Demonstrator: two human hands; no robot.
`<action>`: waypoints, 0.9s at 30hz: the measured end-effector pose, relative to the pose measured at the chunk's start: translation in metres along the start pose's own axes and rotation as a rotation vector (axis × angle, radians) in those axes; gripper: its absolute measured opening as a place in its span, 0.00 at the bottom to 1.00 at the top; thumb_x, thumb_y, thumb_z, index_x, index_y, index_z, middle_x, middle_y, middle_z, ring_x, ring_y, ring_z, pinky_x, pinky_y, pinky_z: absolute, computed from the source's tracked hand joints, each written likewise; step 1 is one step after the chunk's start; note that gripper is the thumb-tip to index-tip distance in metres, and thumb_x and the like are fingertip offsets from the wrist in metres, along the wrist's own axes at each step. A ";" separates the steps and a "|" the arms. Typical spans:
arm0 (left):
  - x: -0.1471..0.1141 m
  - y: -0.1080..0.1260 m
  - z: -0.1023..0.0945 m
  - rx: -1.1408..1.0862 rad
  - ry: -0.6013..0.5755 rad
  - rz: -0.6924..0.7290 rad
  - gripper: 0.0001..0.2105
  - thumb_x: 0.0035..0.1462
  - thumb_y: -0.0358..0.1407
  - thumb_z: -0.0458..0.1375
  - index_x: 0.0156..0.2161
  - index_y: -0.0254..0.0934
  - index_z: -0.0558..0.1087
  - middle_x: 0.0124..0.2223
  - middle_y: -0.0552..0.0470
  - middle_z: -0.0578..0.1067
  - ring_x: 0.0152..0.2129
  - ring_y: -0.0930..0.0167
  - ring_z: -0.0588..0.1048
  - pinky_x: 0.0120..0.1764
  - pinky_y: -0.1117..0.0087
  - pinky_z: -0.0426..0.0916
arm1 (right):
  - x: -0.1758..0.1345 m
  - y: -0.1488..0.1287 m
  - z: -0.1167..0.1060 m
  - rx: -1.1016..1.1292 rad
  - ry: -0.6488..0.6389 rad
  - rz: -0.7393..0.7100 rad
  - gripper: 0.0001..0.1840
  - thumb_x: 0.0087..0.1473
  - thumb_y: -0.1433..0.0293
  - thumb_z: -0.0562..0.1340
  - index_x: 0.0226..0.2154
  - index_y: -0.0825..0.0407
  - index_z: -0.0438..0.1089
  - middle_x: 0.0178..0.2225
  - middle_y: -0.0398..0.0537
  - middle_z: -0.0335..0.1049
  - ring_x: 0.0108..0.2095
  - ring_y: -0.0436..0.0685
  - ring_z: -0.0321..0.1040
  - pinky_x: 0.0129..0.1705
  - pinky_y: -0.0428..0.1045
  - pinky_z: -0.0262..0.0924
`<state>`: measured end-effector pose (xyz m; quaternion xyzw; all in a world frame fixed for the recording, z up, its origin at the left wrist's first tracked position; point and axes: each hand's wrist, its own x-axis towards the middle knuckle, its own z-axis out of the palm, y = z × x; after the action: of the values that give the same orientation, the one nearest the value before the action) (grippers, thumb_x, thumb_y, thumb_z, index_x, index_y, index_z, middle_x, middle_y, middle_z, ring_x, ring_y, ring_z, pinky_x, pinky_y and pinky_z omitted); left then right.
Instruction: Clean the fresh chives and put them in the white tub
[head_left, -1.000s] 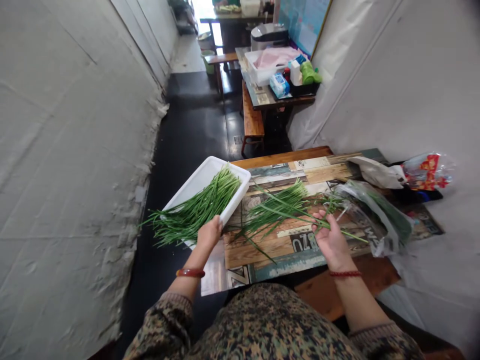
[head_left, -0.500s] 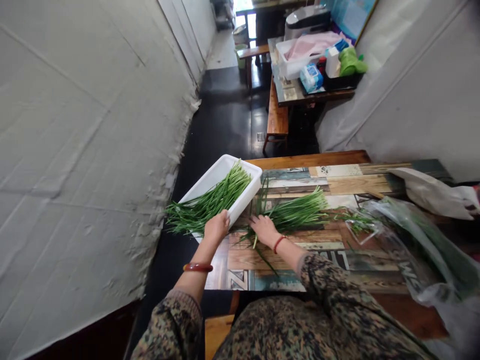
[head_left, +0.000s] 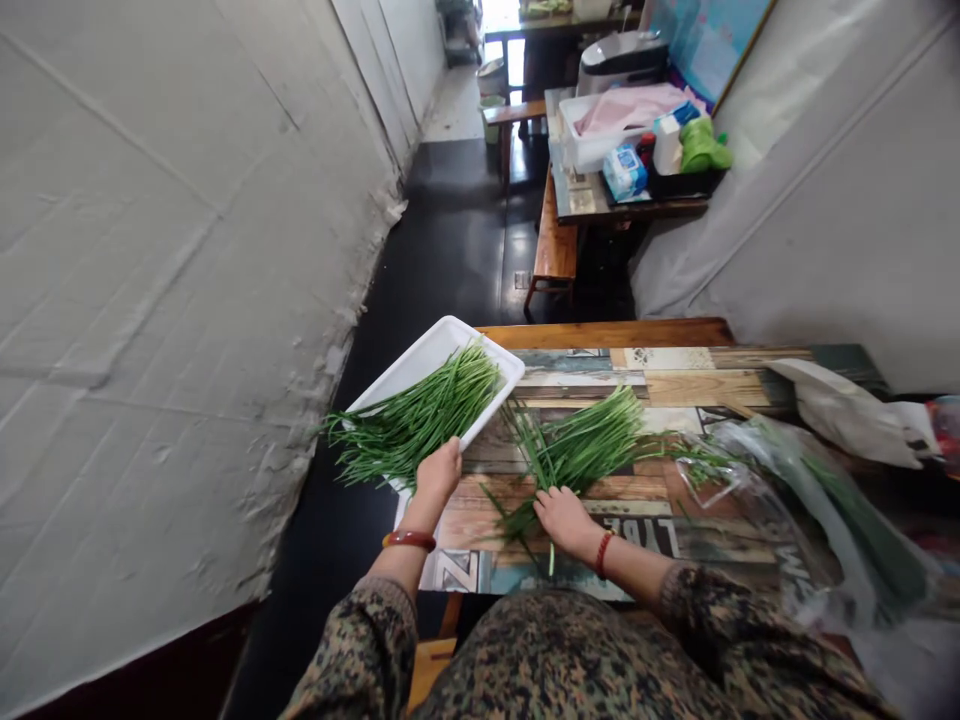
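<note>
My left hand [head_left: 439, 472] is closed on the near right rim of a white plastic tray [head_left: 397, 377], which is tilted over the table's left end. A bunch of garlic chives [head_left: 427, 412] lies in the tray, with its dark leaf tips hanging over the left side. On the tabletop, a second bunch of garlic chives [head_left: 592, 445] points its pale stems to the upper right. My right hand [head_left: 568, 520] has its fingers curled over the leafy end of that second bunch; the fingertips are partly hidden among the leaves. Loose blades stick out around it.
Right of the second bunch, a clear plastic bag [head_left: 832, 510] holds more greens on the patchwork table [head_left: 480, 490]. A pale bag [head_left: 855, 410] lies behind it. A wooden bench [head_left: 555, 240] and a laden table [head_left: 581, 205] stand farther off. A white wall [head_left: 165, 300] runs along the left.
My right hand has moved right and toward me, and the leafy end of the table bunch has swung with it. The left hand still holds the tray, which has shifted slightly in view.
</note>
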<state>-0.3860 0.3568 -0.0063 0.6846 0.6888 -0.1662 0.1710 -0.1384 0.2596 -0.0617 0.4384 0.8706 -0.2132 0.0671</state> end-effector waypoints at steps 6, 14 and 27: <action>-0.006 0.019 0.022 -0.013 -0.009 0.035 0.09 0.64 0.36 0.45 0.45 0.41 0.66 0.41 0.48 0.76 0.32 0.69 0.75 0.32 0.71 0.60 | -0.030 0.009 -0.042 0.534 0.420 0.087 0.18 0.64 0.69 0.52 0.52 0.46 0.69 0.55 0.51 0.68 0.50 0.60 0.65 0.51 0.57 0.60; -0.027 0.013 0.032 -0.057 0.043 0.001 0.12 0.67 0.36 0.41 0.45 0.39 0.66 0.45 0.47 0.74 0.40 0.69 0.74 0.36 0.72 0.61 | -0.087 0.070 -0.115 1.633 1.032 0.562 0.14 0.59 0.57 0.58 0.33 0.49 0.72 0.31 0.45 0.75 0.32 0.53 0.70 0.35 0.47 0.65; -0.015 0.026 0.014 -0.447 0.449 0.033 0.18 0.62 0.37 0.47 0.54 0.32 0.66 0.52 0.39 0.72 0.51 0.62 0.71 0.53 0.62 0.66 | -0.097 0.078 -0.074 2.000 0.842 0.776 0.21 0.49 0.49 0.63 0.31 0.50 0.70 0.26 0.44 0.73 0.26 0.52 0.68 0.25 0.45 0.57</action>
<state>-0.3597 0.3373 -0.0112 0.6608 0.7175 0.1472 0.1637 -0.0128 0.2616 0.0100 0.5705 0.0722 -0.6099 -0.5453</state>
